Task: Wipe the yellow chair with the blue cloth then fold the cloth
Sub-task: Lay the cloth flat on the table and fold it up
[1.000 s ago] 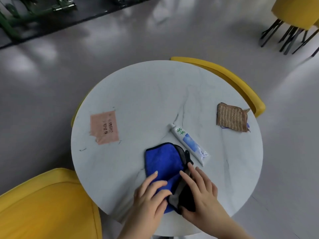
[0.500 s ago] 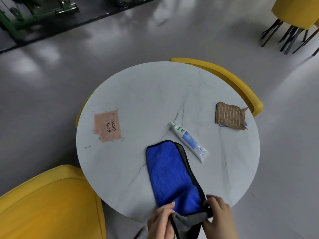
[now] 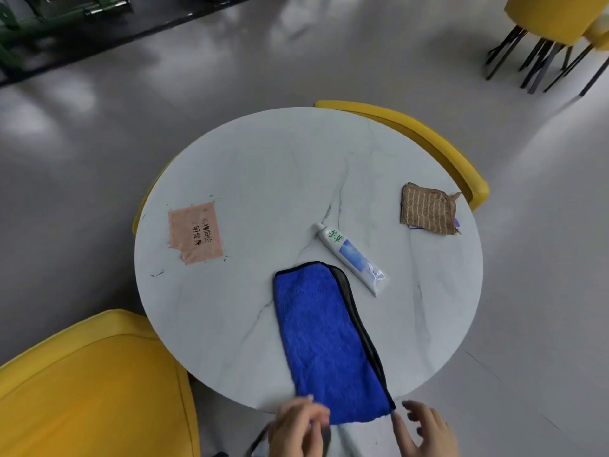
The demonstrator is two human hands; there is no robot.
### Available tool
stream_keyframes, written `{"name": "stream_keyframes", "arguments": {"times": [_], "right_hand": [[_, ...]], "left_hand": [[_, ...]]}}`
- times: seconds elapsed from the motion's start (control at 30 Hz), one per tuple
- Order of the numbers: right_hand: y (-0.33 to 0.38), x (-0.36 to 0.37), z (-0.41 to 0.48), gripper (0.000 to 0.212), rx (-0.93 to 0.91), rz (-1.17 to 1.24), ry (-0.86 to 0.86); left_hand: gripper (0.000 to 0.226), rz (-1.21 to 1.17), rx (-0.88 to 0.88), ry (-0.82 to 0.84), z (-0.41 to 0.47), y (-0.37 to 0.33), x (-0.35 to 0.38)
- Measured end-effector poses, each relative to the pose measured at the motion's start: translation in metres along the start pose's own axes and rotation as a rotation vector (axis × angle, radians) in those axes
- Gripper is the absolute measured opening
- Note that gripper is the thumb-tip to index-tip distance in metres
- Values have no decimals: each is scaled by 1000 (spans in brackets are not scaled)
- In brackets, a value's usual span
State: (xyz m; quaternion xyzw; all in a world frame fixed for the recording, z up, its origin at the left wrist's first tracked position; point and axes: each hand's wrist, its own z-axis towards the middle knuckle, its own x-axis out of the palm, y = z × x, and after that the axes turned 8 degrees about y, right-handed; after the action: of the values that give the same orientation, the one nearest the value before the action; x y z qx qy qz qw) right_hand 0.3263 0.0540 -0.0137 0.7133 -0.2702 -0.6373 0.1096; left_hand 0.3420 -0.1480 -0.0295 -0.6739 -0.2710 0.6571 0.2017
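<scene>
1. Head view: one blue cloth (image 3: 326, 341), one toothpaste tube (image 3: 351, 258), one brown rag (image 3: 428, 209) and one pink label (image 3: 194, 234). One yellow chair (image 3: 89, 384) stands left of the hands, and a second chair (image 3: 428, 143) beyond the table.
2. The round white marbled table (image 3: 263, 176) stands on a glossy grey floor (image 3: 99, 127).
3. The cloth lies in a long strip, its near end between the hands. The left hand (image 3: 300, 427) overlaps one corner and is blurred — I cannot tell its grip. The right hand (image 3: 425, 430) is just beside the other corner, fingers spread, holding nothing.

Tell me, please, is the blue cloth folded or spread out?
Spread out lengthwise: the blue cloth lies as one long strip on the table, near end overhanging. Whether doubled underneath, cannot tell.
</scene>
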Motion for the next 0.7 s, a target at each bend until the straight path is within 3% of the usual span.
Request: {"name": "stream_keyframes", "arguments": {"times": [0.03, 0.07, 0.13, 0.23, 0.3, 0.43, 0.53, 0.6, 0.7], "right_hand": [[2, 4, 6, 24, 28, 21, 6], [4, 8, 12, 29, 66, 27, 40], [12, 16, 17, 40, 157, 63, 117], [29, 16, 15, 36, 255, 75, 109], [32, 16, 13, 34, 278, 71, 106], [27, 20, 2, 36, 112, 45, 22], [26, 21, 1, 57, 198, 14, 78], [31, 18, 0, 62, 275, 49, 155], [36, 22, -1, 48, 252, 59, 137]], "left_hand": [[31, -238, 25, 59, 28, -14, -21], [39, -116, 116, 11, 42, -8, -23], [69, 23, 181, 266, 93, -25, -46], [93, 397, 222, 407, 171, -44, -61], [92, 624, 316, 470, 204, -52, -68], [83, 863, 353, 612, 231, -46, -64], [92, 889, 403, 702, 235, -43, -59], [87, 918, 462, 696, 237, -44, -57], [60, 965, 524, 595, 243, -44, -57]]}}
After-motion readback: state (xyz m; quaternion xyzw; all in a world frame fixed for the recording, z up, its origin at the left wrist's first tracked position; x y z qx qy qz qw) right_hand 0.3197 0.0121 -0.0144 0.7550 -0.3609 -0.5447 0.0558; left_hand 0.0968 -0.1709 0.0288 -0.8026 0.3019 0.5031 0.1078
